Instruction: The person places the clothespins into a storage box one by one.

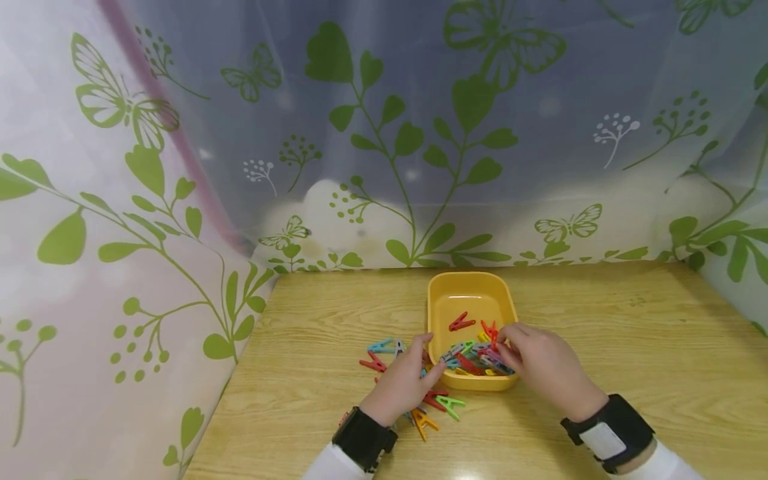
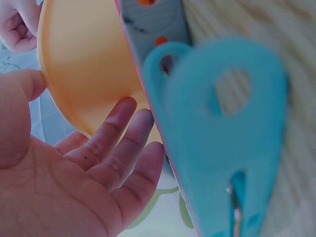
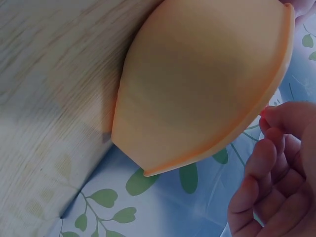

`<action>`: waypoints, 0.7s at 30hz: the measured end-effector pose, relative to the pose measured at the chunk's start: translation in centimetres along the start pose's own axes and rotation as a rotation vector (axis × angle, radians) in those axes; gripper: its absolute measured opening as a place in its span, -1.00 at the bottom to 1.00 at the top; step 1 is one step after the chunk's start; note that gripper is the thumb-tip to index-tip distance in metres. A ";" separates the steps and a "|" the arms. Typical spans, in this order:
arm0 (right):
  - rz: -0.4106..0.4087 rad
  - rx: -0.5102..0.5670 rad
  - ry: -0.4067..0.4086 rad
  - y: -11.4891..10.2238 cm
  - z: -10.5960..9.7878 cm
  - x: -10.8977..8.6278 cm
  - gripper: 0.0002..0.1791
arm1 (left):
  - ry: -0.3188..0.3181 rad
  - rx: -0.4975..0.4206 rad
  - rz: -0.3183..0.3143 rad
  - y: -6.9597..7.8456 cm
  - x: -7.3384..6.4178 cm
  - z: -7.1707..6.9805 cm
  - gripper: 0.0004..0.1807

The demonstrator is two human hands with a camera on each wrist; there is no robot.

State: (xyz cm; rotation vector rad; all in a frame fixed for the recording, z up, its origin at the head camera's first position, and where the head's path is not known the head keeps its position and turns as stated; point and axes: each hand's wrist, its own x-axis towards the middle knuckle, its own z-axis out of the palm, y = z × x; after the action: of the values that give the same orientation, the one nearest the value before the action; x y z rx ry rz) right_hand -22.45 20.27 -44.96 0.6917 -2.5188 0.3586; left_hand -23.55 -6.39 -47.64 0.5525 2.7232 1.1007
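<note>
A yellow plastic tub (image 1: 441,293) stands on the table, with several coloured clothespins (image 1: 471,365) heaped at its near end. A dark red clothespin (image 1: 461,322) lies apart from the heap inside. My right hand (image 1: 549,367) is over the tub's right rim, pinching a bright red clothespin (image 1: 489,331) between thumb and forefinger; the right wrist view shows only a red bit of it. My left hand (image 1: 399,383) rests against the tub's left side, its thumb at the rim and its fingers loosely extended along the outer wall.
More clothespins lie on the wooden table (image 1: 324,307) around and under my left hand, among them a green one (image 1: 449,405), an orange one (image 1: 423,423) and a light blue one (image 2: 227,138). A patterned curtain (image 1: 372,167) stands behind the table and at its sides.
</note>
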 end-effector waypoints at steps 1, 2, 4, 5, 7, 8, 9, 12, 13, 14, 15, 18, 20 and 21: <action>0.003 -0.002 -0.003 0.0 0.0 0.0 -0.81 | 0.000 0.001 -0.002 0.0 0.0 0.0 -0.31; 0.007 -0.004 -0.006 0.1 0.1 0.0 -0.81 | 0.002 0.006 -0.003 0.0 0.0 0.0 -0.31; 0.019 -0.008 -0.012 0.1 0.1 0.0 -0.81 | 0.002 0.015 -0.001 0.0 0.0 0.0 -0.30; 0.025 -0.010 -0.014 0.1 0.0 0.0 -0.82 | 0.003 0.019 0.000 0.0 0.0 0.0 -0.30; 0.038 -0.015 -0.019 0.1 0.0 0.0 -0.81 | 0.003 0.018 0.003 0.0 0.0 0.0 -0.30; 0.045 -0.015 -0.021 0.1 0.0 0.0 -0.81 | 0.004 0.016 0.005 0.0 0.0 0.0 -0.31; 0.050 -0.015 -0.024 0.1 0.0 0.0 -0.81 | 0.003 0.013 0.006 0.0 -0.1 0.0 -0.30; 0.062 -0.017 -0.037 0.1 0.1 0.0 -0.81 | -0.001 0.001 0.007 0.1 -0.1 -0.1 -0.30; 0.070 -0.017 -0.046 0.2 0.1 0.0 -0.82 | -0.002 0.001 0.007 0.1 -0.1 -0.1 -0.30; 0.078 -0.017 -0.056 0.2 0.0 0.0 -0.82 | -0.003 0.001 0.008 0.1 -0.1 -0.1 -0.30; 0.088 -0.019 -0.068 0.2 0.0 0.0 -0.82 | -0.006 0.001 0.007 0.1 -0.2 -0.2 -0.30; 0.118 -0.026 -0.108 0.4 0.0 -0.1 -0.81 | -0.007 0.001 0.002 0.1 -0.2 -0.2 -0.30; 0.133 -0.030 -0.133 0.5 -0.1 -0.1 -0.81 | -0.005 0.001 -0.001 0.2 -0.1 -0.2 -0.30; 0.137 -0.033 -0.143 0.6 -0.1 -0.1 -0.81 | -0.005 0.002 -0.002 0.2 -0.1 -0.2 -0.30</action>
State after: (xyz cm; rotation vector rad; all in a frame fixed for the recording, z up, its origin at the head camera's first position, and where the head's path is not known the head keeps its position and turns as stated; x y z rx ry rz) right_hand -22.64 20.85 -45.04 0.5516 -2.7093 0.3252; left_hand -23.42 -6.43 -47.40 0.5518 2.7209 1.0944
